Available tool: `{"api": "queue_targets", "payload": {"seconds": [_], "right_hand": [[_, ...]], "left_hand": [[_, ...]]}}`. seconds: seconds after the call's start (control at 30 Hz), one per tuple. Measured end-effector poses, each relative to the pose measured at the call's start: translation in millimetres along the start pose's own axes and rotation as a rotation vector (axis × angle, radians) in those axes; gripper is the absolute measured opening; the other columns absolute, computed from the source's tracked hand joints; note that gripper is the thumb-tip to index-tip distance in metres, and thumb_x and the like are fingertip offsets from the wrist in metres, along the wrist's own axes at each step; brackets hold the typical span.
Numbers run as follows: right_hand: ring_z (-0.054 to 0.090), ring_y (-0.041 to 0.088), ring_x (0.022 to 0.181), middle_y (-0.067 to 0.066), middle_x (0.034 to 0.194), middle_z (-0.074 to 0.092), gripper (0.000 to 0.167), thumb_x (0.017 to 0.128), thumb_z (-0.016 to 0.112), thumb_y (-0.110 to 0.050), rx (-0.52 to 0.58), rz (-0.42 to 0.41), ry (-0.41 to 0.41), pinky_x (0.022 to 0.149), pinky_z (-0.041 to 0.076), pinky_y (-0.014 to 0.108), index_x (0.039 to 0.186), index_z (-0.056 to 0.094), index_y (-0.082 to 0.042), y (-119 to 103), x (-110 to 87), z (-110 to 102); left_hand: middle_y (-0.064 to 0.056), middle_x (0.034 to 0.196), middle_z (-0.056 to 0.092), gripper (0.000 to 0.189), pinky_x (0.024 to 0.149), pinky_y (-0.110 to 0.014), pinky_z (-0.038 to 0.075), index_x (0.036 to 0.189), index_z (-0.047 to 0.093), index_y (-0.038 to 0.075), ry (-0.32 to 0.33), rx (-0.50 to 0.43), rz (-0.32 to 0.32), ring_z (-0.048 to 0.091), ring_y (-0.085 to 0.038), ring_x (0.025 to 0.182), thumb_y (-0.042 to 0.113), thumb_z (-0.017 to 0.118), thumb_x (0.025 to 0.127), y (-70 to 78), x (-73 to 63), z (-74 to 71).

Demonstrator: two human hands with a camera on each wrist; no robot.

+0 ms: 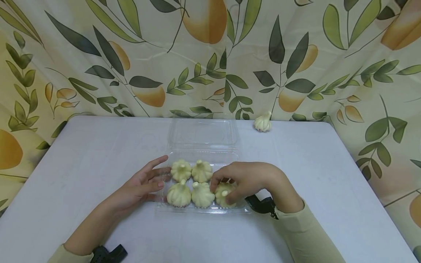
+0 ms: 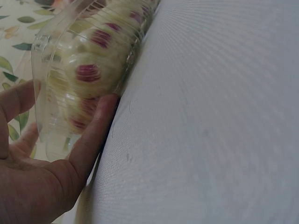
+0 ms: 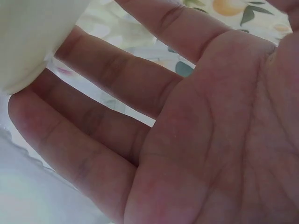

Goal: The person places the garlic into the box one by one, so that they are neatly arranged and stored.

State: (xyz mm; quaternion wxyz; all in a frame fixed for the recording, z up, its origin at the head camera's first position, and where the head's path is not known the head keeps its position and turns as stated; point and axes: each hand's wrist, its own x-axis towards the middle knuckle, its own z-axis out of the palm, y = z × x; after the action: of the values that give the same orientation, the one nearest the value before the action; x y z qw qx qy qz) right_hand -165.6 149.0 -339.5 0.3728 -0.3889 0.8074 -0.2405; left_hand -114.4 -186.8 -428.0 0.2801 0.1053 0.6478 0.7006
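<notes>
A clear plastic clamshell container holds several pale garlic bulbs in two rows. My right hand reaches down over its right end and grips the front-right garlic bulb between thumb and fingers. In the right wrist view, fingertips touch a pale bulb at the upper left. My left hand rests against the container's left side with fingers spread. Seen from the left wrist, a finger lies along the bottom edge, and purple-marked bulb undersides show through the ribbed wall.
The container's lid lies folded back behind it. One more garlic bulb sits at the table's far edge, right of the lid. A white cloth covers the table; a leaf-patterned curtain hangs behind.
</notes>
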Motion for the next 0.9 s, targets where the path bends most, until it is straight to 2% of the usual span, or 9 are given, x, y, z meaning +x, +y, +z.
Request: {"api": "queue_targets", "payload": {"seconds": [0.2, 0.43, 0.6, 0.77, 0.9], "right_hand": [[0.055, 0.016, 0.1, -0.012, 0.108, 0.065, 0.035, 0.081, 0.077, -0.012, 0.014, -0.021, 0.005, 0.092, 0.046, 0.04, 0.112, 0.068, -0.025, 0, -2.5, -1], [0.057, 0.016, 0.121, -0.011, 0.124, 0.065, 0.042, 0.082, 0.077, -0.014, 0.015, -0.06, 0.021, 0.106, 0.042, 0.044, 0.12, 0.065, -0.025, 2, -5.4, -5], [0.056, 0.021, 0.125, -0.007, 0.131, 0.062, 0.049, 0.083, 0.078, -0.014, 0.007, -0.099, 0.034, 0.107, 0.042, 0.046, 0.128, 0.062, -0.024, 4, -6.5, -7], [0.053, 0.02, 0.129, -0.005, 0.134, 0.061, 0.052, 0.084, 0.078, -0.016, 0.025, -0.139, 0.04, 0.108, 0.04, 0.048, 0.132, 0.06, -0.022, 7, -8.9, -10], [0.054, 0.022, 0.128, -0.006, 0.135, 0.06, 0.052, 0.085, 0.079, -0.021, 0.025, -0.167, 0.082, 0.106, 0.042, 0.05, 0.133, 0.059, -0.024, 10, -14.4, -15]], "left_hand": [[-0.015, 0.16, 0.023, 0.072, 0.096, -0.052, 0.049, 0.16, 0.014, 0.029, 0.0, -0.002, -0.002, 0.027, -0.04, 0.146, 0.012, 0.054, 0.102, 0.0, 0.1, 0.0], [-0.014, 0.16, 0.023, 0.072, 0.097, -0.051, 0.048, 0.16, 0.014, 0.029, 0.001, -0.001, -0.004, 0.027, -0.04, 0.146, 0.011, 0.053, 0.103, -0.2, 0.2, 0.2], [-0.015, 0.161, 0.023, 0.072, 0.096, -0.052, 0.05, 0.16, 0.014, 0.028, -0.003, -0.016, 0.003, 0.026, -0.04, 0.146, 0.01, 0.053, 0.102, -0.6, 0.1, 0.1], [-0.015, 0.161, 0.023, 0.072, 0.095, -0.052, 0.05, 0.16, 0.014, 0.028, 0.0, -0.019, 0.003, 0.026, -0.041, 0.146, 0.011, 0.054, 0.102, -0.7, -0.1, 0.5], [-0.015, 0.16, 0.023, 0.072, 0.095, -0.052, 0.05, 0.16, 0.015, 0.028, 0.0, -0.023, 0.005, 0.026, -0.041, 0.146, 0.01, 0.053, 0.102, 0.1, 0.4, 1.3]]}}
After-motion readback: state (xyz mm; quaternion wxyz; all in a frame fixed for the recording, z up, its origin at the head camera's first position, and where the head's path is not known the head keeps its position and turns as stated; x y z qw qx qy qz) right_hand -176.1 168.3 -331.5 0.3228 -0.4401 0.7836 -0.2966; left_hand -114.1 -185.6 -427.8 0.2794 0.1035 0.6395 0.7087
